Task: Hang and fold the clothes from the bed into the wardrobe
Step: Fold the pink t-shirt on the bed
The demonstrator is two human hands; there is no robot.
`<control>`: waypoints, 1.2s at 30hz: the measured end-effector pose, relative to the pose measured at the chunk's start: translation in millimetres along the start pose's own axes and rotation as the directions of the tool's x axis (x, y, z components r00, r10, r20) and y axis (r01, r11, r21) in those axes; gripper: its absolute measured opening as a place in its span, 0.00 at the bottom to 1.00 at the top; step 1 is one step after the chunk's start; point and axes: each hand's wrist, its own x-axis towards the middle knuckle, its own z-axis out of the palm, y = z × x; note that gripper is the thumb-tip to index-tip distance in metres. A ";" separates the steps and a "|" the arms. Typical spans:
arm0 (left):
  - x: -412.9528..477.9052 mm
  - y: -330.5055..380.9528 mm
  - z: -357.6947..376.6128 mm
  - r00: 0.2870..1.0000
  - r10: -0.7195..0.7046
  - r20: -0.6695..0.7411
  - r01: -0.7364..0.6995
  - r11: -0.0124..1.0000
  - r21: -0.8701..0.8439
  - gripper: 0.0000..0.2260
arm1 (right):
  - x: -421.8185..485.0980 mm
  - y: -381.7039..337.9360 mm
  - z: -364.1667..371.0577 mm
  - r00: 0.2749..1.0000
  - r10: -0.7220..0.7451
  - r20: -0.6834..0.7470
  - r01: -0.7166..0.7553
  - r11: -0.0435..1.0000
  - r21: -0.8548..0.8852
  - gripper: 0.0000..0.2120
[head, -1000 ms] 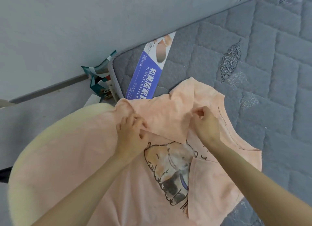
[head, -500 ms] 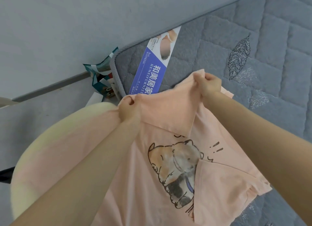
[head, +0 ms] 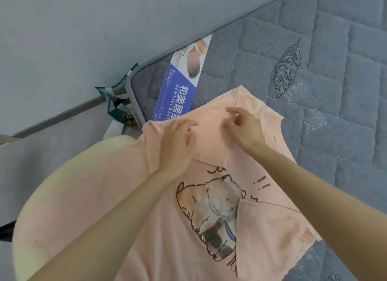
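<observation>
A peach T-shirt [head: 209,228] with a cartoon animal print lies on the grey quilted mattress [head: 324,92], partly over the bed's corner. Its top part is folded down over the chest, and one sleeve is folded in at the lower right. My left hand [head: 178,142] rests flat on the folded flap with its fingers spread. My right hand [head: 245,127] hovers over the same flap, fingers loosely bent and blurred, holding nothing that I can see.
A blue and white mattress label [head: 180,88] lies at the bed's corner. Crumpled printed packaging [head: 119,104] sits on the floor between the mattress and the grey wall [head: 83,29]. A pale yellow rounded shape [head: 62,176] shows under the shirt's left edge.
Both hands let go of the shirt's top edge, which they had pulled up and out. They came together over the folded flap, and the flap now lies flat.
</observation>
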 end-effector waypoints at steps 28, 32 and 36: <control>50.7 149.5 110.7 0.780 0.215 0.588 -0.625 0.220 0.749 0.30 | -164.0 153.9 -106.2 0.863 0.478 -0.166 -0.505 0.837 -0.213 0.38; 51.3 137.5 76.7 0.698 0.348 0.627 -0.704 0.169 0.690 0.11 | -164.4 138.6 -111.6 0.906 0.410 -0.107 -0.424 0.879 -0.218 0.14; 39.0 114.1 41.0 0.621 0.547 0.561 -0.774 0.315 0.550 0.05 | -171.3 113.4 -110.4 0.962 0.264 0.064 -0.251 0.954 -0.167 0.15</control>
